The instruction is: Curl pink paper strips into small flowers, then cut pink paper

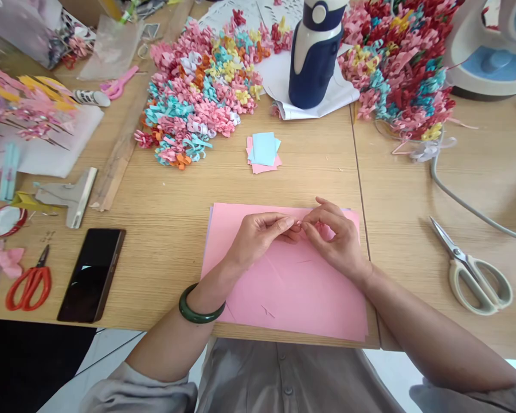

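Observation:
Both hands meet over a pink paper sheet (284, 292) at the table's front. My left hand (262, 235), a dark green bangle (202, 317) on its wrist, pinches a tiny pinkish-red piece (300, 223) between thumb and forefinger. My right hand (337, 238) pinches the same piece from the other side, its fingertips almost touching the left ones. More pink material shows partly under the right fingers. What kind of piece it is, I cannot make out. Thin scraps lie on the sheet. Beyond it sits a small stack of blue and pink paper squares (264, 150).
Heaps of colourful curled ribbon pieces (202, 92) lie at the back, around a navy bottle (316, 57). Beige-handled scissors (477, 275) rest at right, near a grey cable (477, 209). At left are a black phone (92, 275), red-handled scissors (30, 284) and a metal clip (75, 198).

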`<state>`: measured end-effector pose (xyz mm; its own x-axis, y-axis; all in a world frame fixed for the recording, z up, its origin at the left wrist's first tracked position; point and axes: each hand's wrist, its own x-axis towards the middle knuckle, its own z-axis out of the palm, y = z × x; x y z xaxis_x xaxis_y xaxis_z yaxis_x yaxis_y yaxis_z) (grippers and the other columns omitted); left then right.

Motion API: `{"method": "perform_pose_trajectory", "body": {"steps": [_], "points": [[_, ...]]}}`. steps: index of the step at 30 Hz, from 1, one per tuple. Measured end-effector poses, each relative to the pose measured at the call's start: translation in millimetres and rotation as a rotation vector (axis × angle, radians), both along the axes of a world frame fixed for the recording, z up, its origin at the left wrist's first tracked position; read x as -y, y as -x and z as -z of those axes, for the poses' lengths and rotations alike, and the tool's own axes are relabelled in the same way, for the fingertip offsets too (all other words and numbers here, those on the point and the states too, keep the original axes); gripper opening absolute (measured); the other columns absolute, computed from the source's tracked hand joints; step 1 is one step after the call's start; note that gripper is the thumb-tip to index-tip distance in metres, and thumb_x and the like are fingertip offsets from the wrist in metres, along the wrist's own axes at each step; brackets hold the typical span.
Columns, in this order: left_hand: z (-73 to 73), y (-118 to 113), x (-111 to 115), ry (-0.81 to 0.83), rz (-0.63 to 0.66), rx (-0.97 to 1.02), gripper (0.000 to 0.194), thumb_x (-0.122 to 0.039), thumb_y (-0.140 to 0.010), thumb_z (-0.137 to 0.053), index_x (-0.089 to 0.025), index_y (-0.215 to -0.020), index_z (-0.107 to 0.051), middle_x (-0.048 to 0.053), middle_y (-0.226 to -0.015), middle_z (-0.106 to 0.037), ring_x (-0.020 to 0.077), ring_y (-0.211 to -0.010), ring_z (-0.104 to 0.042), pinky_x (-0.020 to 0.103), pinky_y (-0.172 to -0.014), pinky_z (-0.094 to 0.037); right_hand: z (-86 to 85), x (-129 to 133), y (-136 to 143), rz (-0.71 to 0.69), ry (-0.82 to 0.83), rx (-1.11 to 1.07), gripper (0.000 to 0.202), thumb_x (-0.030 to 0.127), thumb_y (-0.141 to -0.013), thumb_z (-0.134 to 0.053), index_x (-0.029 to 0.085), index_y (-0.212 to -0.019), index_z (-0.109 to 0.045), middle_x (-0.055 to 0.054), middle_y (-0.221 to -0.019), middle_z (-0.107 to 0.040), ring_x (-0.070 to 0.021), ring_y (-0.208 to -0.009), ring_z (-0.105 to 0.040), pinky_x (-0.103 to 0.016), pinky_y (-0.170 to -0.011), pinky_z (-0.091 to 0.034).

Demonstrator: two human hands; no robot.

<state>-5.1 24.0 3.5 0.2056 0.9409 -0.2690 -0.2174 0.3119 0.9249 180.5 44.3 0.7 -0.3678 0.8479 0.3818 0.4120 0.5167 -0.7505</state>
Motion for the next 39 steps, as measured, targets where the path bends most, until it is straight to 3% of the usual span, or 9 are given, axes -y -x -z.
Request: {"method": "perform_pose_trajectory", "body": {"steps": [7,18,24,31,36,39], "points": [[1.1,1.3,-2.4,0.073,0.020,-0.001,0.025,-0.038,-0.076,-0.080,-0.014,-0.086,-0.079,0.008,-0.082,-0.079,0.0190,-0.071,-0.074,0.036,-0.076,-0.064,1.2,-0.8,-0.1,-0.005,0.003,0.031,0.013,0.023,-0.089,-0.059,0.024,-0.076,-0.062,0.002,-0.070,-0.066,-0.0144,-0.069,-0.060,-0.051,-0.111,-0.047],[0.8,0.2,-2.0,-0.002,-0.017,-0.073,0.019,-0.030,-0.075,-0.081,-0.013,-0.081,-0.076,0.003,-0.073,-0.076,0.0129,-0.066,-0.071,0.024,-0.067,-0.061,3.5,0.7,2.1,-0.018,-0.046,0.042,0.013,0.021,-0.088,-0.060,0.023,-0.076,-0.063,0.003,-0.067,-0.063,-0.0134,-0.067,-0.059,-0.049,-0.110,-0.047],[1.6,-0.5,-0.1,-0.127,-0.048,-0.203,0.017,-0.030,-0.079,-0.078,-0.013,-0.081,-0.074,0.002,-0.072,-0.075,0.0114,-0.065,-0.070,0.022,-0.067,-0.059,5.7,0.3,2.3,-0.023,-0.050,0.039,0.011,0.021,-0.088,-0.061,0.022,-0.077,-0.064,0.002,-0.068,-0.063,-0.0132,-0.068,-0.060,-0.049,-0.110,-0.047],[1.2,2.6,-0.4,-0.120,-0.047,-0.198,0.026,-0.037,-0.088,-0.068,-0.013,-0.090,-0.076,0.006,-0.085,-0.078,0.0147,-0.074,-0.074,0.025,-0.074,-0.062,7.0,-0.9,1.2,-0.007,-0.055,0.054,0.013,0.017,-0.089,-0.060,0.022,-0.077,-0.062,0.002,-0.068,-0.067,-0.0136,-0.068,-0.060,-0.046,-0.106,-0.050],[1.1,1.0,0.5,-0.208,-0.045,-0.301,0.015,-0.027,-0.083,-0.072,-0.013,-0.087,-0.076,0.004,-0.079,-0.077,0.0140,-0.070,-0.073,0.024,-0.072,-0.062,5.9,-0.4,2.2,-0.011,-0.070,0.083,0.013,0.020,-0.089,-0.060,0.023,-0.077,-0.063,0.002,-0.068,-0.068,-0.0149,-0.069,-0.061,-0.045,-0.101,-0.053],[3.5,-2.2,2.3,-0.347,-0.071,-0.448,0.007,-0.019,-0.082,-0.070,-0.014,-0.083,-0.074,0.003,-0.078,-0.075,0.0121,-0.068,-0.071,0.022,-0.068,-0.060,7.2,0.7,3.5,-0.025,-0.098,0.080,0.013,0.019,-0.090,-0.060,0.022,-0.078,-0.063,0.002,-0.066,-0.066,-0.0143,-0.066,-0.060,-0.043,-0.099,-0.054]]}}
